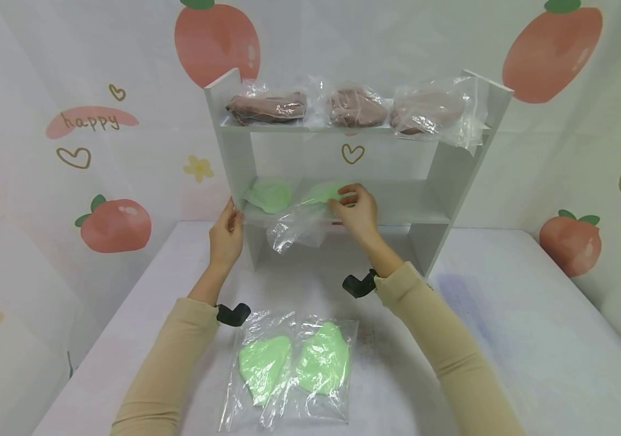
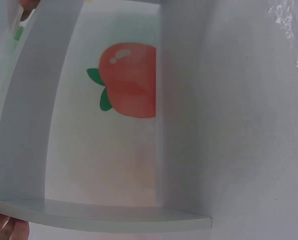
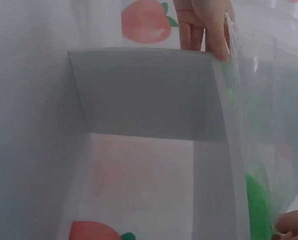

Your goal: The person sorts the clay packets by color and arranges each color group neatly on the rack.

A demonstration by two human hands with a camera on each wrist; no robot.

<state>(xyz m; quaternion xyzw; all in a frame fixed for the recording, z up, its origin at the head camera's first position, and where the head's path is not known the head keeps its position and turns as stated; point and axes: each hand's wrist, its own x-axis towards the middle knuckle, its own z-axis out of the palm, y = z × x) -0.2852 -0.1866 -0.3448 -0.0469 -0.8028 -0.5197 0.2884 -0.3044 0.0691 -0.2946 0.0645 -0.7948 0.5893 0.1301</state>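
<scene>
My left hand (image 1: 226, 237) holds the left side panel of a white two-tier shelf (image 1: 441, 154). In the right wrist view, its thumb lies at the panel's front edge and its fingers are on the outer side. Over the lower board, my right hand (image 1: 358, 212) pinches the right side of a clear plastic bag (image 1: 302, 227) containing a flat pale-green piece (image 1: 324, 192). The bag's loose end hangs over the board's front edge. Left of it on the same board lies another bagged green piece (image 1: 270, 197).
On the top board lie three bagged reddish-brown lumps (image 1: 358, 108), the right bag overhanging the front. Two more bagged flat green pieces (image 1: 324, 360) lie side by side on the white table (image 1: 506, 339) between the forearms. A printed cloth (image 1: 141, 66) hangs behind the shelf.
</scene>
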